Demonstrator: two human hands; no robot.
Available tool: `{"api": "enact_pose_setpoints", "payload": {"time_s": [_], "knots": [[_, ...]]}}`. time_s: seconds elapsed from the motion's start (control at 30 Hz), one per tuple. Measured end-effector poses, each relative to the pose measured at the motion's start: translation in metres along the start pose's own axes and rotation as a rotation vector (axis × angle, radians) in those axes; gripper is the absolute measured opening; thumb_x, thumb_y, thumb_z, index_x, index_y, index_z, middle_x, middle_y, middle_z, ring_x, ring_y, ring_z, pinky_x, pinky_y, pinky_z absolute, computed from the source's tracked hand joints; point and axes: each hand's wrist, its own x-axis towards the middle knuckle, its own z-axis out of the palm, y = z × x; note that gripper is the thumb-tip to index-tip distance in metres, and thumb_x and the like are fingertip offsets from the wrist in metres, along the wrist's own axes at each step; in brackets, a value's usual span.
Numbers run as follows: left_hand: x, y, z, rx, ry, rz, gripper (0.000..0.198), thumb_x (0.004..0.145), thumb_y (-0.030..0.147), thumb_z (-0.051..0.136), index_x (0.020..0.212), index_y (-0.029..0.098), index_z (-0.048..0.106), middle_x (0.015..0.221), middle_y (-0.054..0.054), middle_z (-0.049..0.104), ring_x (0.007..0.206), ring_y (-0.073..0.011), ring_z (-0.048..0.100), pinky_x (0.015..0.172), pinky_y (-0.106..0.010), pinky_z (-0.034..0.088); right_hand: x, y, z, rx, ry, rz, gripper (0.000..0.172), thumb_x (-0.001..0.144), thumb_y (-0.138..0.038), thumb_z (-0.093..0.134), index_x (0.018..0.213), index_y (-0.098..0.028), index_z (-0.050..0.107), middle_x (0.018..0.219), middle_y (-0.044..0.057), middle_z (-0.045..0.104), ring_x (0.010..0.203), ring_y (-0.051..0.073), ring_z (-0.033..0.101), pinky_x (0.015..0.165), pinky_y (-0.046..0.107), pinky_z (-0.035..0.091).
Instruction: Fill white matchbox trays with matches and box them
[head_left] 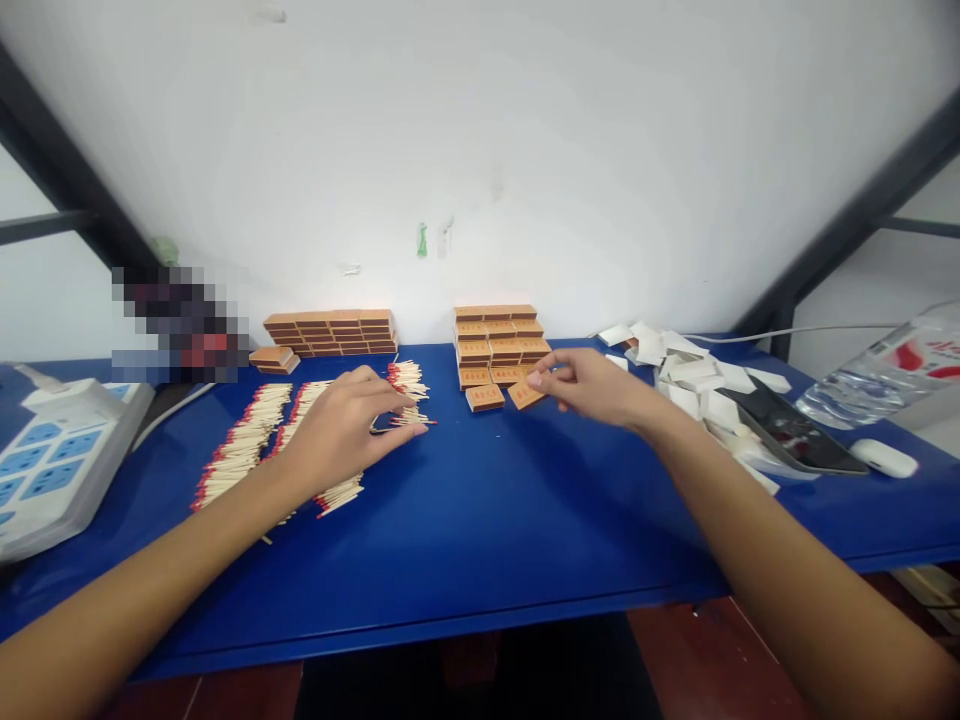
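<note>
My left hand (349,425) is over the right-hand row of red-tipped matches (409,385), its thumb and fingers apart at the row's edge. Two more rows of matches (247,440) lie to its left, the nearer one partly hidden by the hand. My right hand (589,385) pinches the right side of an orange matchbox (525,392), which sits at an angle before the stepped stack of matchboxes (491,328). Beside it, another matchbox (484,398) lies flat on the blue table.
Against the wall at left stands a long matchbox stack (330,332), with a few boxes (274,358) beside it. A power strip (60,465) is far left. White paper pieces (694,370), a phone (799,430), a white mouse-like object (883,458) and a bottle (885,365) are right.
</note>
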Motion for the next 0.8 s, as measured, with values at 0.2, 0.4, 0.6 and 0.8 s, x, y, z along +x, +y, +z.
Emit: {"api": "enact_pose_setpoints", "payload": {"time_s": [0.2,0.4,0.6,0.8], "knots": [[0.035,0.022,0.012,0.155,-0.214,-0.065,0.056,0.097,0.068,0.066,0.105,0.016,0.085,0.089,-0.012,0.077,0.094,-0.0329,0.065,0.088,-0.047,0.050,-0.009,0.031,0.015,-0.156,0.071,-0.062,0.053,0.084,-0.046,0.084,0.126,-0.018,0.069,0.106,0.010,0.079,0.082,0.021,0.068,0.071,0.034,0.050],[0.064,0.031,0.038,0.302,-0.288,-0.155,0.069,0.094,0.078,0.060,0.100,0.014,0.085,0.097,-0.018,0.075,0.101,-0.0371,0.067,0.089,-0.047,0.048,-0.008,0.029,0.023,-0.351,0.117,-0.093,0.033,0.087,-0.052,0.079,0.095,-0.021,0.071,0.092,0.004,0.075,0.079,0.021,0.066,0.066,0.033,0.042],[0.077,0.036,0.053,0.298,-0.283,-0.158,0.060,0.100,0.068,0.057,0.111,0.017,0.084,0.098,-0.016,0.075,0.100,-0.0359,0.067,0.085,-0.045,0.047,-0.004,0.014,0.036,-0.520,0.164,-0.162,0.021,0.096,-0.041,0.070,0.091,-0.021,0.067,0.095,0.007,0.077,0.083,0.022,0.068,0.064,0.032,0.037],[0.083,0.036,0.060,0.329,-0.288,-0.151,0.056,0.103,0.066,0.055,0.103,0.017,0.083,0.100,-0.015,0.075,0.103,-0.0346,0.066,0.084,-0.043,0.044,-0.001,0.015,0.037,-0.577,0.185,-0.160,0.024,0.098,-0.043,0.067,0.090,-0.021,0.067,0.098,0.009,0.079,0.088,0.025,0.071,0.065,0.033,0.037]]}}
